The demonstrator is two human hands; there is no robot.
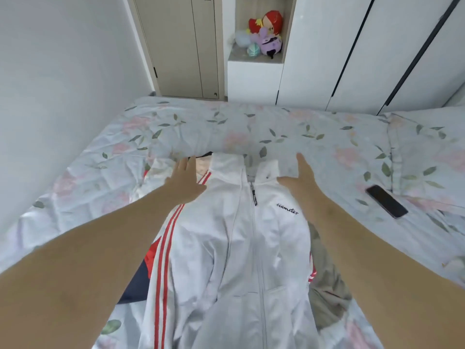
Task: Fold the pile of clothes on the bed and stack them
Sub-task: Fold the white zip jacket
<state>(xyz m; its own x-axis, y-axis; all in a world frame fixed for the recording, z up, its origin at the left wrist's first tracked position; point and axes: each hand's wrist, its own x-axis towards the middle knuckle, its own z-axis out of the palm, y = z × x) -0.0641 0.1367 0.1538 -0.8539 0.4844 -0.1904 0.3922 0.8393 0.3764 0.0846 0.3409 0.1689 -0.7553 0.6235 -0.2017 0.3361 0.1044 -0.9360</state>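
Note:
A white zip-up jacket [234, 243] with red stripes down its sleeve lies front-up on the floral bed [289, 127], collar pointing away from me. My left hand [185, 180] rests flat with straight fingers at the jacket's left shoulder. Over the right shoulder near the collar is my right hand [302, 177], open with fingers extended. Other clothes lie under the jacket: a red and navy garment [144, 270] peeks out on the left, and an olive-grey one [327, 285] shows on the right.
A black phone [386, 201] lies on the bed to the right, near a floral pillow [432, 152]. A white wall runs along the left side. Wardrobes and a shelf of plush toys [264, 34] stand beyond the bed's far edge.

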